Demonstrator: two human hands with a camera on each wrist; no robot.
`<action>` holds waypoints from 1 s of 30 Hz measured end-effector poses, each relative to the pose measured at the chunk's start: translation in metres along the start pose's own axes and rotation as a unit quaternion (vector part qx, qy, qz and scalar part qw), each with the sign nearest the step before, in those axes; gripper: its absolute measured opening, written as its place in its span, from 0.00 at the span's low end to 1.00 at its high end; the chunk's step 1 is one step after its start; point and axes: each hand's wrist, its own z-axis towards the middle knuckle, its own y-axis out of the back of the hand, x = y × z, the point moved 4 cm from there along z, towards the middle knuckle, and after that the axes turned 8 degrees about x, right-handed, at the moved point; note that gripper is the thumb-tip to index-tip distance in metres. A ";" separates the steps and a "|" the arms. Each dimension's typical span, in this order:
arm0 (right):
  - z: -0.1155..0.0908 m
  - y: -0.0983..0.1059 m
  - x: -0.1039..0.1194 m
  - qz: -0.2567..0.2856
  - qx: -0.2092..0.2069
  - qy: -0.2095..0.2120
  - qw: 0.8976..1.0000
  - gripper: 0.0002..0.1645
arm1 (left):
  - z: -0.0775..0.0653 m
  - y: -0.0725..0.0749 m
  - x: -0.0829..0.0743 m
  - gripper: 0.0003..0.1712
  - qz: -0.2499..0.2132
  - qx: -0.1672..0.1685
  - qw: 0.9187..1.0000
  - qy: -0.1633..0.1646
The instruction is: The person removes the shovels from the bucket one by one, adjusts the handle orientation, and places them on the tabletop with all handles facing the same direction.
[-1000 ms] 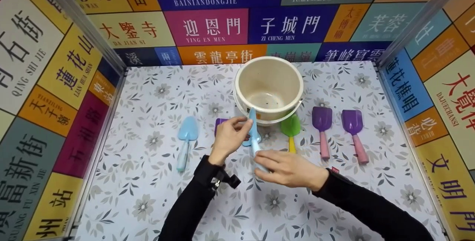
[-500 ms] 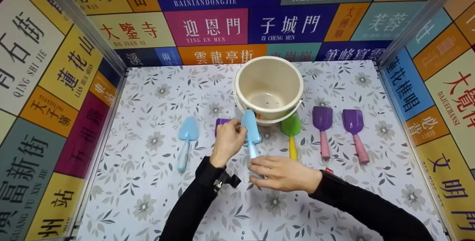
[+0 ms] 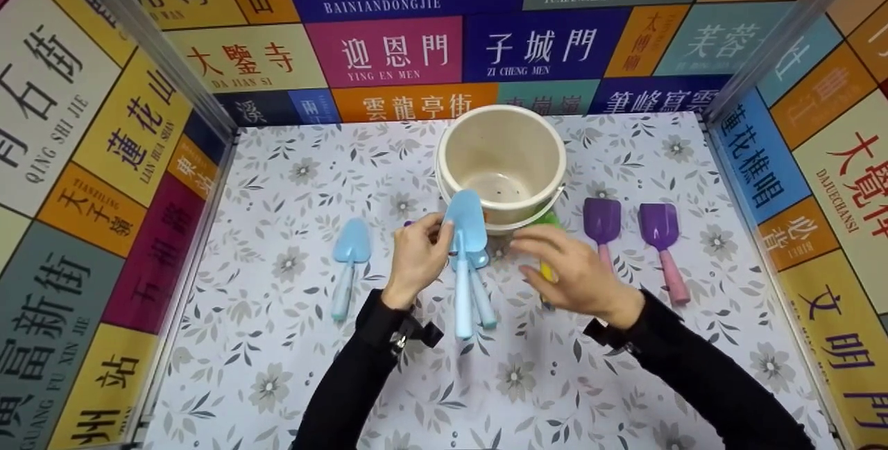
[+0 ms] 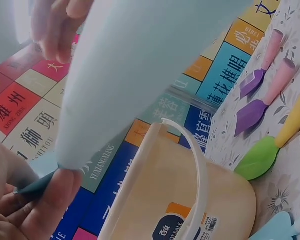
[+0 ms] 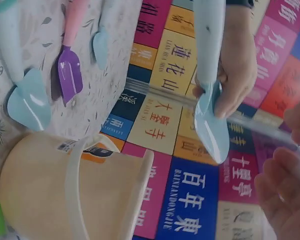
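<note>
My left hand (image 3: 420, 259) pinches a light blue toy trowel (image 3: 466, 218) by the edge of its blade, thumb against fingers. The trowel is held up in front of the bucket, its handle pointing toward me. Apart from it on the right, my right hand (image 3: 579, 275) has its fingers loosely bent and holds nothing. Below the held trowel, a second light blue trowel (image 3: 483, 301) lies on the table, partly covered by it in the head view. A cream bucket (image 3: 510, 141) with a white handle stands just behind.
Another blue trowel (image 3: 352, 242) lies at the left. Two purple shovels (image 3: 602, 220) with pink handles lie at the right. A green shovel (image 4: 260, 159) with a yellow handle sits beside the bucket. My left hand mostly hides another purple shovel (image 5: 70, 75). Printed walls (image 3: 395, 51) enclose the table.
My right hand has let go of the trowel's handle and moved right and farther from me. The trowel has turned its blade face toward the head camera, still pinched by my left hand.
</note>
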 end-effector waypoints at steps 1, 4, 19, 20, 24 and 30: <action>-0.002 0.002 -0.005 0.012 -0.009 -0.026 1.000 0.29 | 0.000 0.000 0.001 0.10 -0.007 0.002 1.000 -0.003; -0.008 0.003 -0.018 0.045 -0.026 -0.100 0.994 0.29 | 0.000 -0.002 0.003 0.10 -0.020 0.008 1.000 -0.016; -0.011 -0.032 -0.047 0.318 -0.034 -0.390 0.863 0.21 | -0.003 -0.025 0.004 0.09 -0.038 0.061 0.996 -0.047; -0.010 -0.034 -0.048 0.327 -0.034 -0.400 0.856 0.21 | -0.003 -0.027 0.004 0.09 -0.039 0.062 0.996 -0.046; -0.008 -0.038 -0.053 0.366 -0.048 -0.439 0.819 0.22 | -0.004 -0.030 0.004 0.09 -0.027 0.064 0.997 -0.044; -0.008 -0.044 -0.059 0.395 -0.065 -0.462 0.792 0.22 | -0.006 -0.034 0.005 0.10 -0.026 0.073 0.996 -0.042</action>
